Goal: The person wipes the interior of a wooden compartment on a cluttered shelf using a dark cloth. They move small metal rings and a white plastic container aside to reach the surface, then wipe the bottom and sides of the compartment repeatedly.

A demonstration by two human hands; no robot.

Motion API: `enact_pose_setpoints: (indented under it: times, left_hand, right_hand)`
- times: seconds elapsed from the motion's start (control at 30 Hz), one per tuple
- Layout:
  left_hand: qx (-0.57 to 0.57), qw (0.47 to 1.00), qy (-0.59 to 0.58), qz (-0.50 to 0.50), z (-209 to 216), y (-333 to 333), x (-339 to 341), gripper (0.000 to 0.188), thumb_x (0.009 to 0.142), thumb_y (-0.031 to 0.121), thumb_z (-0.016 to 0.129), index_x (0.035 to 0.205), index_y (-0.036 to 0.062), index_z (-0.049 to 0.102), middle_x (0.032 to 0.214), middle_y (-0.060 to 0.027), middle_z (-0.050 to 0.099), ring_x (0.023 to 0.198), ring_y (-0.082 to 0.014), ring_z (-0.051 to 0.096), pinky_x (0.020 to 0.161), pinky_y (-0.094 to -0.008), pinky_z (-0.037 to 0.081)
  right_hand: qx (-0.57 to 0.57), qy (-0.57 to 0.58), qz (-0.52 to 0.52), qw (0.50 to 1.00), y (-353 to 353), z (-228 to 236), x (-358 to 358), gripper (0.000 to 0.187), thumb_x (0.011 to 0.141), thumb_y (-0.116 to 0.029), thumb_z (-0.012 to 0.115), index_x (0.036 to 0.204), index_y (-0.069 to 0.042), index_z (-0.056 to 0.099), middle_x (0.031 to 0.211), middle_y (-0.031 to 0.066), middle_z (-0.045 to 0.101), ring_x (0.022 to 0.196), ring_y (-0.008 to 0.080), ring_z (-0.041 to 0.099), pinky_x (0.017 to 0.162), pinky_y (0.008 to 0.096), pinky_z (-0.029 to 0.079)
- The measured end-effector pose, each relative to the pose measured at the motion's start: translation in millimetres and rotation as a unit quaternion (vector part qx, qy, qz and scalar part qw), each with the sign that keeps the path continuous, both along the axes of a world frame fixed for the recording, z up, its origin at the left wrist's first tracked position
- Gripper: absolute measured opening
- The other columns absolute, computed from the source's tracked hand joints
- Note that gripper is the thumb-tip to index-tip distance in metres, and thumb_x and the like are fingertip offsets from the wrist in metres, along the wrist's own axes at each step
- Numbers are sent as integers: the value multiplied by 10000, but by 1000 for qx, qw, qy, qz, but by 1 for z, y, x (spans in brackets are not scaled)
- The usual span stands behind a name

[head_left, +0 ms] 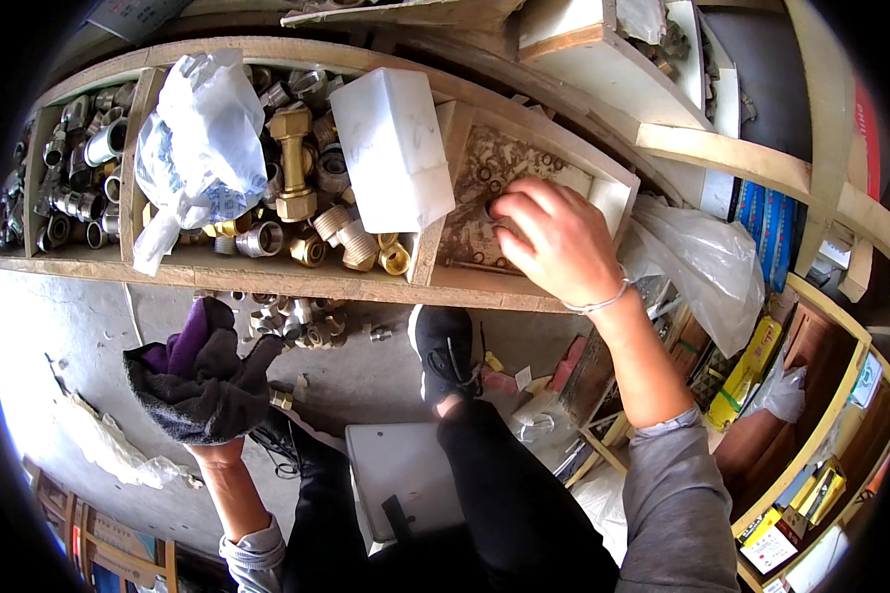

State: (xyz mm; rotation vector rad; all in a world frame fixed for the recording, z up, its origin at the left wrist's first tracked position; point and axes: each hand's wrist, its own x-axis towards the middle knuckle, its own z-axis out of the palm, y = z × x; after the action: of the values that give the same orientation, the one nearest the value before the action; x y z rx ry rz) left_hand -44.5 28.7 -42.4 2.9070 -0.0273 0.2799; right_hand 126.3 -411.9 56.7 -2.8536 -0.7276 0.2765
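My left hand is at the lower left, mostly hidden under a dark grey and purple cloth that it holds up. My right hand reaches into the right-end compartment of a long wooden bin. Its fingers are curled together at the stained bottom, where several small dark rings lie. Whatever is between the fingertips is too small or hidden to make out. Left of this compartment, a white plastic block-shaped container rests on metal pipe fittings, beside an upright brass fitting.
A knotted clear plastic bag sits on the fittings in the bin. More fittings lie on the floor below. A white box stands between my legs. Shelves with a yellow box and clear plastic are on the right.
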Motion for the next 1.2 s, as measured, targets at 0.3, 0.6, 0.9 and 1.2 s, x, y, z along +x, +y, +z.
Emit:
enact_pose_setpoints:
  times: [0.3, 0.6, 0.9, 1.2]
  left_hand:
    - [-21, 998, 21, 60, 2, -6, 3, 563, 643, 233, 824, 1080, -27, 582, 1108, -145, 557, 1103, -368, 553, 1033, -508, 427]
    - [10, 999, 24, 18, -6, 12, -15, 606, 649, 237, 815, 1141, -18, 570, 1123, -127, 563, 1062, -321, 559, 1041, -434, 431]
    - [-45, 999, -15, -22, -9, 9, -13, 405, 643, 234, 812, 944, 42, 621, 963, -42, 578, 901, -236, 606, 979, -441, 480]
    - [-166, 981, 37, 92, 25, -18, 30, 478, 661, 286, 813, 987, 10, 600, 1076, -93, 605, 932, -299, 601, 1023, -478, 420]
  right_hand:
    - [-30, 17, 9, 999, 5, 1, -4, 367, 716, -209, 770, 1002, -56, 599, 1157, 99, 541, 949, 278, 618, 836, 386, 518]
    - [8, -4, -38, 999, 5, -1, -8, 225, 746, -163, 707, 926, -59, 621, 1101, 75, 592, 955, 247, 614, 849, 376, 512]
    - [-76, -49, -44, 995, 6, -3, -7, 289, 731, -173, 720, 981, -81, 607, 1068, 72, 605, 942, 240, 619, 871, 370, 500]
    - [-48, -132, -95, 986, 4, -19, -14, 210, 742, -88, 693, 923, -96, 587, 804, 81, 634, 711, 272, 628, 647, 380, 517]
